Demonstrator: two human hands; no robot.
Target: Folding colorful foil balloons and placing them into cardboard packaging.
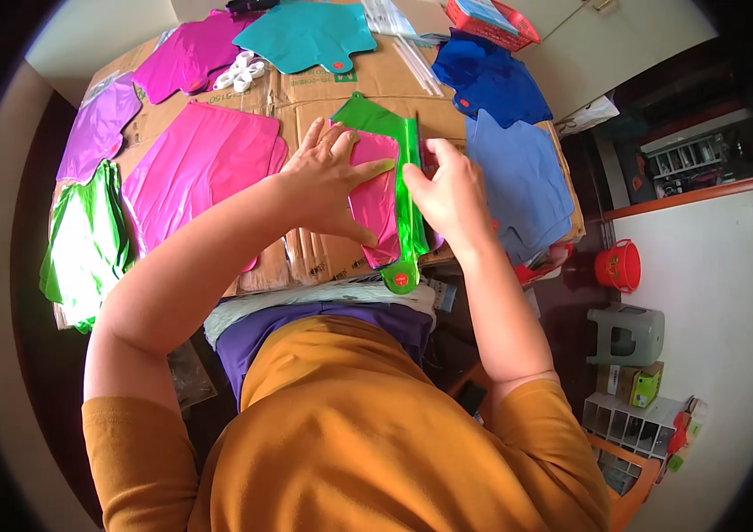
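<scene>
My left hand (323,173) lies with its fingers spread, pressing on a shiny pink foil balloon (376,222) that is flat and folded narrow. Beneath and beside it is a green foil balloon (407,213), its tail with a red round mark hanging at the table's near edge. My right hand (449,191) grips the right-hand edge of the green foil between thumb and curled fingers. A dark strip shows along that edge by the fingers; its kind is unclear. To the left lies a stack of pink foil balloons (203,173).
Cardboard (301,89) covers the table. Around its rim lie flat foils in light blue (518,177), dark blue (492,75), teal (305,35), magenta (190,53), purple (97,124) and green (88,239). A white clip-like object (240,73) and a red basket (505,31) are at the far side.
</scene>
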